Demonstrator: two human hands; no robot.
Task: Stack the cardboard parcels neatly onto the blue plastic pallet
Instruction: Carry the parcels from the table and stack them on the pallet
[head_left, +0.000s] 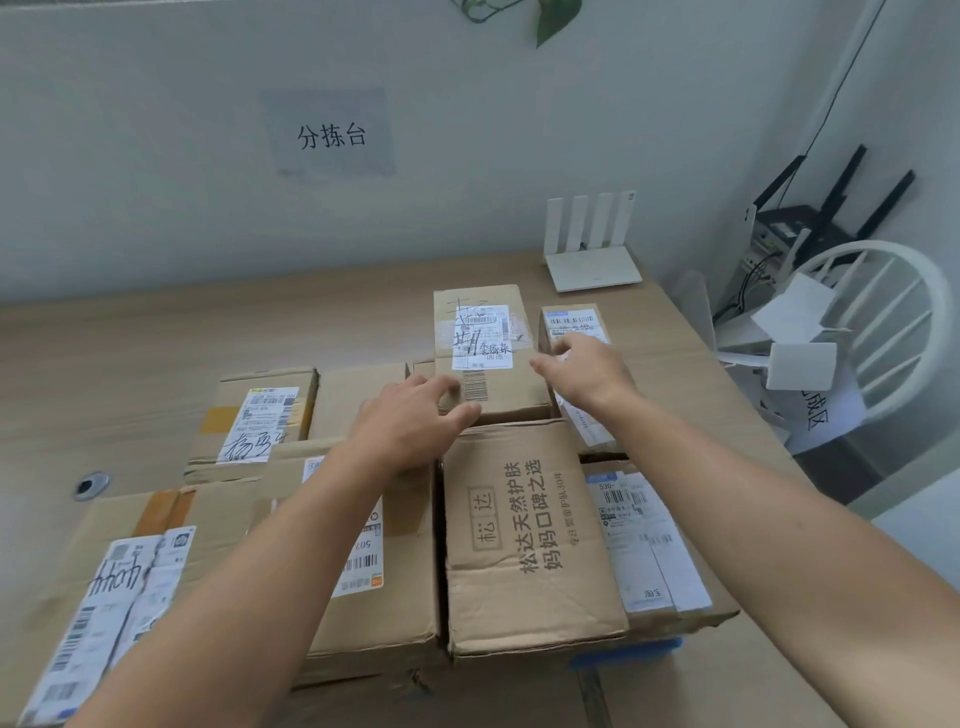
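Observation:
Several cardboard parcels lie packed together on a wooden table (130, 353). A sliver of the blue pallet (628, 652) shows under their front right corner. At the back stands a labelled parcel (483, 338) with handwriting on it. My left hand (410, 421) reaches to its near left corner, fingers spread and slightly curled, touching or almost touching the box. My right hand (587, 371) hovers at its right edge, fingers loosely bent, in front of a small labelled parcel (571, 319). A printed parcel (524, 535) lies below both hands.
A white router (592, 260) stands at the back of the table by the wall. A white chair (872, 322) with papers and white boxes is at the right. A cable hole (91, 486) sits in the table at the left.

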